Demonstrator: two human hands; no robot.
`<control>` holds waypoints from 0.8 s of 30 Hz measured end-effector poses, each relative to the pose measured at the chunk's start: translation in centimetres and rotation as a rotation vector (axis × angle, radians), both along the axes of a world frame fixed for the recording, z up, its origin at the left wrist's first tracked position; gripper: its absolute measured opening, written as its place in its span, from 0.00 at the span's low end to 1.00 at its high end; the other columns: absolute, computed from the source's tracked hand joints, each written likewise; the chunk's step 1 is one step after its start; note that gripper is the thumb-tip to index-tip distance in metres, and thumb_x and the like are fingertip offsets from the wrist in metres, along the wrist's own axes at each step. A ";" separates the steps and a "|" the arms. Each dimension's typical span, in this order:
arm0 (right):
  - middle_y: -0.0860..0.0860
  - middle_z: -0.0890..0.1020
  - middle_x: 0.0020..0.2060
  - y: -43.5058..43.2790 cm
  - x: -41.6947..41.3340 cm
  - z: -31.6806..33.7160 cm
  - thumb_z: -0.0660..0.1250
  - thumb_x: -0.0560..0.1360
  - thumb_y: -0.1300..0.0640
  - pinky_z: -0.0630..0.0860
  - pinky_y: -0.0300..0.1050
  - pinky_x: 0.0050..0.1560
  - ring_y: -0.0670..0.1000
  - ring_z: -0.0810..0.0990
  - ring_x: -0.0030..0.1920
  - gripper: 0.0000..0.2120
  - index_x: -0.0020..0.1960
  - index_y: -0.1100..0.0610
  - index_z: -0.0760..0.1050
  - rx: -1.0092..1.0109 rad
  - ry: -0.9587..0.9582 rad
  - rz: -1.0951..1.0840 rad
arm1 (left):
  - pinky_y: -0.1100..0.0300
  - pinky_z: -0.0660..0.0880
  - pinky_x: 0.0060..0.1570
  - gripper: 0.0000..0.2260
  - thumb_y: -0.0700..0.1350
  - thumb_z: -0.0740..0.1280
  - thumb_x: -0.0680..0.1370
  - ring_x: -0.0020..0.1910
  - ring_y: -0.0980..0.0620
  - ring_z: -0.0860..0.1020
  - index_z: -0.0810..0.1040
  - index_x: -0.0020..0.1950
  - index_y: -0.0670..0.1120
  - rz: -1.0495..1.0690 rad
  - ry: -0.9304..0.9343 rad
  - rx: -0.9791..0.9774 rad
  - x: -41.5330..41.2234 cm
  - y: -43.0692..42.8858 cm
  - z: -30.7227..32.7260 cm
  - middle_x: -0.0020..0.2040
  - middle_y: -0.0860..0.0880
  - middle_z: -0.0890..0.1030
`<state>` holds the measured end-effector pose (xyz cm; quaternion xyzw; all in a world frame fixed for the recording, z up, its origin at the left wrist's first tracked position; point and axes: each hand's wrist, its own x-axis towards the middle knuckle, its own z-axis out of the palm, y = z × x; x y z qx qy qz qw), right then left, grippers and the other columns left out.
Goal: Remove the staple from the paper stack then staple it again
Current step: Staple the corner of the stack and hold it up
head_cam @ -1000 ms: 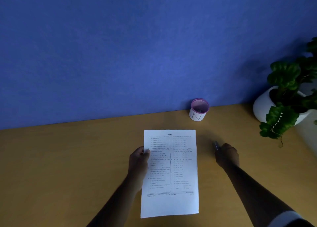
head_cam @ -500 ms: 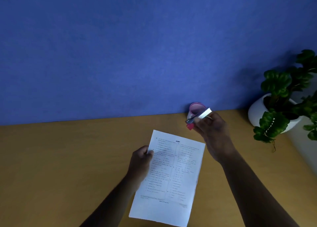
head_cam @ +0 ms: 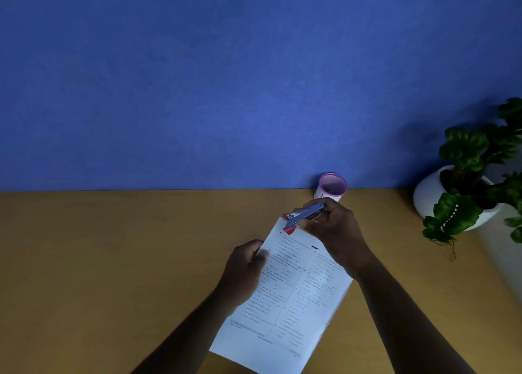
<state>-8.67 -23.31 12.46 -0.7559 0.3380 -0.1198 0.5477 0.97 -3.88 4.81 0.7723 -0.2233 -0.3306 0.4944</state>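
Note:
A white printed paper stack (head_cam: 293,294) is lifted off the wooden desk, tilted with its top end to the right. My left hand (head_cam: 245,269) grips its left edge, thumb on top. My right hand (head_cam: 333,232) holds a small silver stapler (head_cam: 305,214) with red ends. The stapler's jaws sit over the stack's top left corner. I cannot make out any staple in the paper.
A pink-rimmed white cup (head_cam: 331,186) stands by the blue wall behind my right hand. A potted green plant (head_cam: 463,187) in a white pot is at the right edge. The wooden desk (head_cam: 113,260) stretches bare to the left.
The paper stack has risen and rotated further clockwise. My right hand picked up the stapler from the desk and brought it left to the stack's top corner.

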 end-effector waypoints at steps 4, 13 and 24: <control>0.40 0.86 0.52 0.2 -0.2 -0.4 0.77 0.77 0.60 0.84 0.40 0.48 0.48 0.87 0.55 0.13 0.57 0.49 0.79 -0.029 0.034 0.033 | 0.72 0.70 0.32 0.11 0.42 0.63 0.88 0.33 0.67 0.81 0.86 0.58 0.45 -0.006 -0.016 0.001 0.1 0.2 -0.1 0.39 0.58 0.85; 0.42 0.87 0.52 0.7 -0.3 0.0 0.77 0.78 0.58 0.82 0.37 0.44 0.46 0.87 0.54 0.11 0.56 0.49 0.79 0.020 0.068 0.074 | 0.71 0.74 0.35 0.10 0.46 0.64 0.89 0.41 0.63 0.87 0.85 0.59 0.47 -0.057 -0.030 0.026 0.2 0.4 0.4 0.48 0.55 0.89; 0.47 0.88 0.51 1.1 -0.1 0.0 0.75 0.79 0.60 0.79 0.31 0.37 0.43 0.88 0.45 0.10 0.57 0.52 0.79 0.087 0.070 0.098 | 0.67 0.77 0.38 0.12 0.49 0.63 0.89 0.42 0.58 0.88 0.85 0.58 0.45 -0.108 -0.034 0.036 0.0 0.5 0.4 0.48 0.52 0.89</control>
